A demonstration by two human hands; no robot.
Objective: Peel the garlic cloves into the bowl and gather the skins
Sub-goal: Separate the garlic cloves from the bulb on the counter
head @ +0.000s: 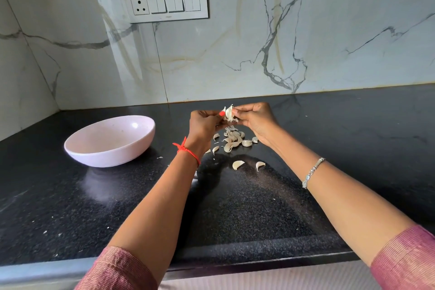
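Both hands, left hand (205,125) and right hand (255,118), pinch one garlic piece (229,113) above loose cloves (235,140); bowl (110,148) to my left on table (70,207).

No legible text, numbers or brand names. Switch plate (168,3) on marble wall (235,54) has a small mark near its lower edge, too small to read.

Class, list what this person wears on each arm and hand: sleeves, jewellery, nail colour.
The left sleeve and right sleeve are pinkish-mauve ribbed fabric. A knotted red thread circles the left wrist, a silver-coloured bracelet the right. One nail on the left hand shows red polish.
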